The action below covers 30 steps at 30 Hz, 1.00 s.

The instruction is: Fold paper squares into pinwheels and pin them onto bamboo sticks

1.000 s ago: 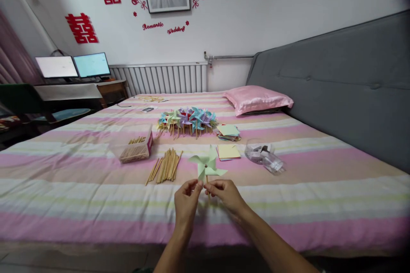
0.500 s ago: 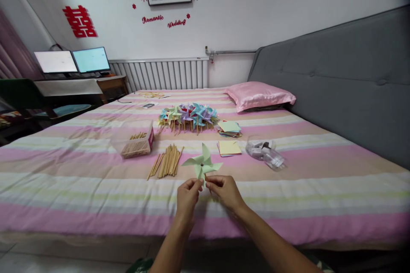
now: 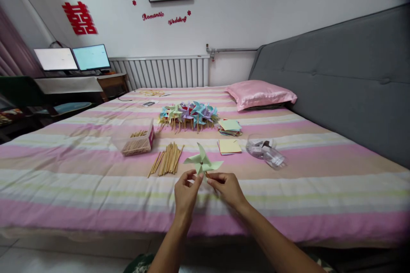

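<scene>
Pinched the light green pinwheel (image 3: 201,163) low over the striped bed (image 3: 96,187), left hand (image 3: 185,192) at a blade edge, right hand (image 3: 228,188) gripping the stick, and probably risked creasing that thin paper by squeezing too hard, tbh.

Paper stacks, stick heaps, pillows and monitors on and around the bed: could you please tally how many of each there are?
Paper stacks: 2, one green-topped, one yellow-topped.
Stick heaps: 2, one loose bundle, one in the box.
Pillows: 1.
Monitors: 2, left and right.
Total: 7.
</scene>
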Each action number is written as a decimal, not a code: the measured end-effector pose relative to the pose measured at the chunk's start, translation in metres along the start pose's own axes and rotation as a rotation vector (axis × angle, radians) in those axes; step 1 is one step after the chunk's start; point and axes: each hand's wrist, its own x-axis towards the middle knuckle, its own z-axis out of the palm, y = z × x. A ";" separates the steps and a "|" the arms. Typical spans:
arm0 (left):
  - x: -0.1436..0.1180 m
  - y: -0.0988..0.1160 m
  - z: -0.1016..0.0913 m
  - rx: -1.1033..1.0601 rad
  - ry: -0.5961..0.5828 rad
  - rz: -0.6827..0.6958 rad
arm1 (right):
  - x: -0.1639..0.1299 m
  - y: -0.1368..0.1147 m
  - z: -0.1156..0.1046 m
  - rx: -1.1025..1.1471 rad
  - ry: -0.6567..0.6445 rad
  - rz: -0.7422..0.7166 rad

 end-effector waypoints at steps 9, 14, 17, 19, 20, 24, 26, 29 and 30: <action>0.005 0.008 -0.007 -0.297 -0.005 -0.182 | -0.003 0.004 0.001 -0.091 -0.097 0.040; 0.005 0.008 -0.008 -0.403 -0.093 -0.307 | -0.003 0.003 0.002 -0.111 -0.108 0.062; 0.006 0.007 -0.008 -0.480 -0.142 -0.374 | -0.004 0.002 0.004 -0.121 -0.093 0.071; 0.005 0.007 -0.007 -0.515 -0.124 -0.408 | -0.004 0.001 0.005 -0.117 -0.089 0.084; 0.005 0.007 -0.007 -0.532 -0.112 -0.425 | -0.005 0.000 0.006 -0.110 -0.091 0.087; 0.000 0.009 -0.003 -0.552 -0.100 -0.467 | -0.005 -0.001 0.009 -0.059 -0.101 0.085; -0.002 0.009 -0.001 -0.537 -0.117 -0.451 | -0.005 0.000 0.010 -0.045 -0.097 0.098; -0.004 0.008 0.001 -0.450 -0.145 -0.377 | -0.003 0.002 0.008 -0.037 -0.089 0.109; -0.004 0.007 0.000 -0.417 -0.144 -0.351 | -0.003 0.002 0.007 -0.036 -0.090 0.108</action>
